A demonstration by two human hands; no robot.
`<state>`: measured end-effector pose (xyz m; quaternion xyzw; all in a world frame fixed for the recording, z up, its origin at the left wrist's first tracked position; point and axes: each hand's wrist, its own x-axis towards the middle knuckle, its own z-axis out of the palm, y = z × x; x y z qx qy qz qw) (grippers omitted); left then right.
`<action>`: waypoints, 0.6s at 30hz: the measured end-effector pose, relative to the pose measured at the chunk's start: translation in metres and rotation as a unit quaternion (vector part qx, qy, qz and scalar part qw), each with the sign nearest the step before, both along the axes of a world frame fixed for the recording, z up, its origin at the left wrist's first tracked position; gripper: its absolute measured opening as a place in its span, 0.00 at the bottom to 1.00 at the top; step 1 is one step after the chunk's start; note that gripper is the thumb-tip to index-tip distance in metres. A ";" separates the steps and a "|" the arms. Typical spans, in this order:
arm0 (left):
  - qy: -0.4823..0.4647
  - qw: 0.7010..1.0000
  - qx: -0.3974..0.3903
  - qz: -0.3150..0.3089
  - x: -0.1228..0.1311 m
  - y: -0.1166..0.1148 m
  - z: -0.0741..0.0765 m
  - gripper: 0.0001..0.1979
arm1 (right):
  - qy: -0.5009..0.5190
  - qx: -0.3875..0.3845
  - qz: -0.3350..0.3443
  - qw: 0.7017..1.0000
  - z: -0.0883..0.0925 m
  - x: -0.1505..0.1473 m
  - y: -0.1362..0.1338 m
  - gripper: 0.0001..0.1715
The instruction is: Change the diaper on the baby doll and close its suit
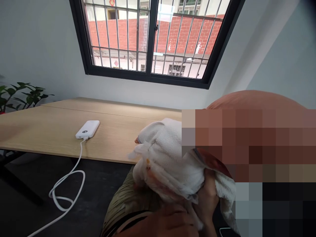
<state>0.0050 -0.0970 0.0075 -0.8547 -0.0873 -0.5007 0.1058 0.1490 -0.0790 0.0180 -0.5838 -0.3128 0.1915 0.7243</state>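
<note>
A bunched white towel (170, 148) with a fuzzy weave fills the middle of the view, above my lap. Orange and reddish-brown patches show on its lower left side, under a thin, sheer white layer. My right hand (208, 194) grips the towel's lower right side, fingers partly hidden in the folds. Below the bundle, my left hand (170, 220) lies across the bottom edge with its fingers curled together at the towel's lower end. A small orange-brown tip pokes out at the towel's far left; I cannot tell what it is. Dark red material shows by the right folds.
A white power bank (88, 129) lies on the wooden table (49, 121), its white cable (82, 184) looping down over the edge. A large salmon-pink rounded shape (256, 98) rises at right above a pixelated area. A plant (22, 95) stands left, a barred window (148, 39) behind.
</note>
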 end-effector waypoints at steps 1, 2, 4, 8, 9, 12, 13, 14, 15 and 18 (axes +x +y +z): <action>-0.019 0.999 0.033 0.023 -0.002 0.000 0.004 0.07 | -0.008 0.008 0.003 1.000 0.006 -0.002 -0.001 0.18; -0.048 0.996 0.060 0.052 -0.006 0.000 0.009 0.04 | -0.008 0.010 -0.001 1.000 0.012 -0.004 -0.002 0.17; -0.098 0.986 0.059 0.118 -0.016 0.001 0.019 0.06 | 0.005 0.015 -0.011 1.000 0.024 -0.009 -0.004 0.15; -0.071 0.989 -0.004 0.132 -0.038 0.004 0.033 0.15 | 0.041 0.029 -0.005 0.999 0.038 -0.013 -0.003 0.15; -0.056 0.992 -0.009 0.116 -0.042 0.003 0.033 0.15 | 0.053 0.025 -0.007 0.998 0.038 -0.012 -0.002 0.15; 0.010 0.996 -0.018 0.092 -0.050 0.000 0.027 0.13 | 0.079 0.046 -0.004 0.996 0.038 -0.007 0.004 0.16; 0.041 0.995 -0.022 0.092 -0.051 -0.002 0.024 0.14 | 0.090 0.065 0.006 0.994 0.037 -0.006 0.006 0.17; 0.071 0.993 -0.027 0.095 -0.052 -0.003 0.020 0.16 | 0.104 0.086 0.024 0.990 0.037 -0.005 0.009 0.19; 0.099 0.990 -0.032 0.097 -0.053 -0.003 0.017 0.18 | 0.123 0.110 0.045 0.985 0.037 -0.004 0.012 0.20; 0.124 0.987 -0.044 0.092 -0.054 -0.003 0.013 0.21 | 0.178 0.158 0.117 0.964 0.038 0.000 0.019 0.22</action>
